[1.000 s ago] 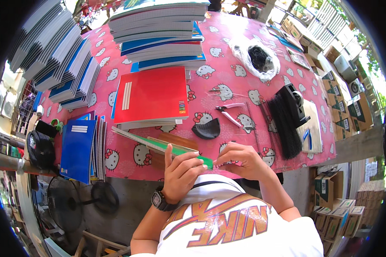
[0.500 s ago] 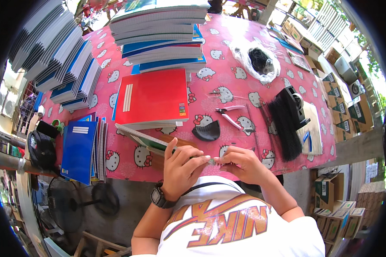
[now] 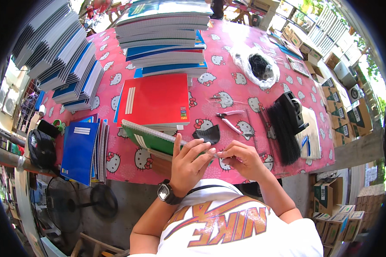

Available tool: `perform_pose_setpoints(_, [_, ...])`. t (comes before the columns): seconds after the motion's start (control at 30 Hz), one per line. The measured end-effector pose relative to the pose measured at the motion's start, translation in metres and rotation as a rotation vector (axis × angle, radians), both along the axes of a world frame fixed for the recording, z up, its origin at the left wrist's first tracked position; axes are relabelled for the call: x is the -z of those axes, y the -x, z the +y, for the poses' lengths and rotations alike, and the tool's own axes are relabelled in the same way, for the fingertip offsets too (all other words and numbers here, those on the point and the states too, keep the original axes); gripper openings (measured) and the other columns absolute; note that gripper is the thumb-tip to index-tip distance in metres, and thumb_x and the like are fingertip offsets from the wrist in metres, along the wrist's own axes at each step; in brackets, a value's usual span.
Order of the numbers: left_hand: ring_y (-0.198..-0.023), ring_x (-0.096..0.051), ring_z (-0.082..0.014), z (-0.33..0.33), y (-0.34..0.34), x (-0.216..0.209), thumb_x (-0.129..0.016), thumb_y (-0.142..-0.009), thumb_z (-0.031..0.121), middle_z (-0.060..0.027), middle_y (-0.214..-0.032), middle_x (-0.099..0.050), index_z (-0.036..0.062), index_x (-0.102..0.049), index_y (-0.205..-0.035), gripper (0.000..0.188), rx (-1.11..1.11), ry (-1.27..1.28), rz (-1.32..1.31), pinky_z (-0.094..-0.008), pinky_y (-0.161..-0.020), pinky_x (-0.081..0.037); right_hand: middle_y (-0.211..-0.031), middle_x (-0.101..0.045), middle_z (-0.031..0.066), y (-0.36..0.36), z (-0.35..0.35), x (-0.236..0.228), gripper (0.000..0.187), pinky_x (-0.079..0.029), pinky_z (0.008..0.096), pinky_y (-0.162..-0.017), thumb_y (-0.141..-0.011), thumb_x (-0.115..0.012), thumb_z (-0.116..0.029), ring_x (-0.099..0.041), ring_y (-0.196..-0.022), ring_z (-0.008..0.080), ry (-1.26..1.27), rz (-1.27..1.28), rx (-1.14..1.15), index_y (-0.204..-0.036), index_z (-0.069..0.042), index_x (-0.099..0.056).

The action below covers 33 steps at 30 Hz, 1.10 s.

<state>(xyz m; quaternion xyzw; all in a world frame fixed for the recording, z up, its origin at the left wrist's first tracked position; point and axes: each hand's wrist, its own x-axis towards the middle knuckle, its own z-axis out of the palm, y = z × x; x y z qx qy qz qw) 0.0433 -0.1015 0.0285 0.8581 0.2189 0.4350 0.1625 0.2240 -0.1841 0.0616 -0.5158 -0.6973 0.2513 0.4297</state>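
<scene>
At table edge, both hands on green spiral notebook

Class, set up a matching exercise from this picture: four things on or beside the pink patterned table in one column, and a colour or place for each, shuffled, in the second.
Things:
1. top notebook on the pile before the person
2. spiral notebook under the left hand
3. pliers
4. desk fan

Descriptions:
A. green cover
B. on the floor, left of the person
C. red cover
D. on the tablecloth, right of the red notebook

Pairs: 1-C, 2-A, 3-D, 4-B
</scene>
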Motion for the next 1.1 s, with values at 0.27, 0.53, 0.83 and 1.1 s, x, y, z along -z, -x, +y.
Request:
perform_pose_setpoints(0.27, [-0.091, -0.06, -0.0172, 0.002, -0.004, -0.005, -0.075, -0.068, 0.011, 0.0026, -0.093, -0.065, 0.0159, -0.068, -0.091, 0.024, 0.014, 0.036, 0.017, -0.0433, -0.105, -0.027, -0.091, -0.063, 0.0118, 0.0, -0.003, -0.002, 0.024, -0.049, 0.0297, -0.063, -0.077, -0.062, 0.008, -0.063, -0.07, 0.0207, 0.321, 0.164, 0.085, -0.099, 0.0, -0.063])
perform_pose_setpoints(0.53, [-0.086, -0.058, -0.0179, 0.004, -0.005, -0.01, -0.074, -0.067, 0.011, 0.0021, -0.087, -0.063, 0.0144, -0.066, -0.087, 0.021, 0.013, 0.052, -0.009, -0.0404, -0.095, -0.033, -0.083, -0.061, 0.0084, 0.002, 0.001, 0.008, 0.022, -0.048, 0.0249, -0.057, -0.079, -0.063, 0.006, -0.06, -0.071, 0.012, 0.019, -0.04, 0.129, -0.101, 0.002, -0.062])
perform_pose_setpoints(0.83, [-0.084, -0.058, -0.0159, 0.003, -0.004, -0.016, -0.074, -0.068, 0.012, 0.003, -0.086, -0.063, 0.0147, -0.067, -0.086, 0.019, 0.035, 0.084, -0.01, -0.0376, -0.092, -0.034, -0.083, -0.059, 0.0124, 0.011, -0.005, -0.002, 0.026, -0.049, 0.0343, -0.063, -0.074, -0.066, 0.002, -0.06, -0.076, 0.0272, 0.078, -0.177, 0.18, -0.099, -0.002, -0.063])
perform_pose_setpoints(1.1, [-0.085, -0.058, -0.0145, 0.002, 0.001, -0.017, -0.074, -0.069, 0.013, 0.0031, -0.087, -0.063, 0.0149, -0.068, -0.088, 0.02, 0.044, 0.054, 0.028, -0.0385, -0.092, -0.034, -0.081, -0.057, 0.0121, 0.017, -0.006, 0.0, 0.021, -0.048, 0.0358, -0.062, -0.074, -0.069, -0.005, -0.058, -0.072, 0.0292, 0.043, -0.127, 0.233, -0.093, -0.002, -0.062])
